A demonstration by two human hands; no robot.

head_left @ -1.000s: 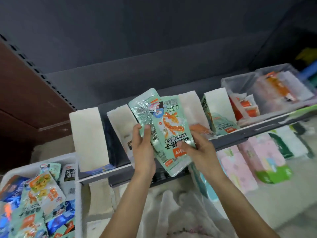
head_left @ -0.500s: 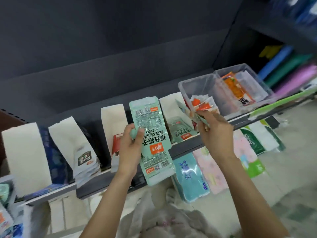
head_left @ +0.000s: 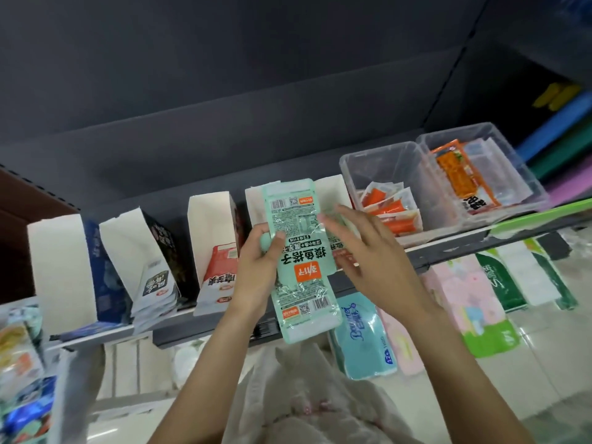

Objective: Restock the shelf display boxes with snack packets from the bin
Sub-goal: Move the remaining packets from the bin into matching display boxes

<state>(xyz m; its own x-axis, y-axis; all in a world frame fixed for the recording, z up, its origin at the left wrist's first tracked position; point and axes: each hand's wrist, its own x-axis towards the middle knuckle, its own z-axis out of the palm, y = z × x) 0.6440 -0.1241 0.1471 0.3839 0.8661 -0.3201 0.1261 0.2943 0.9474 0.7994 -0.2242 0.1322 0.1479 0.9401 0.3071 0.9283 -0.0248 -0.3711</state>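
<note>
Head view is showing the left hand (head_left: 256,270) gripping a mint-green snack packet (head_left: 301,261) upright in front of a white display box (head_left: 330,200) on the shelf (head_left: 448,251), while the right hand (head_left: 368,251), fingers spread and relaxed, is hovering just beside the packet's right edge.

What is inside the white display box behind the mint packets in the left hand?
Mostly hidden: the mint packets and right hand cover the display box; only its white walls show.
</note>
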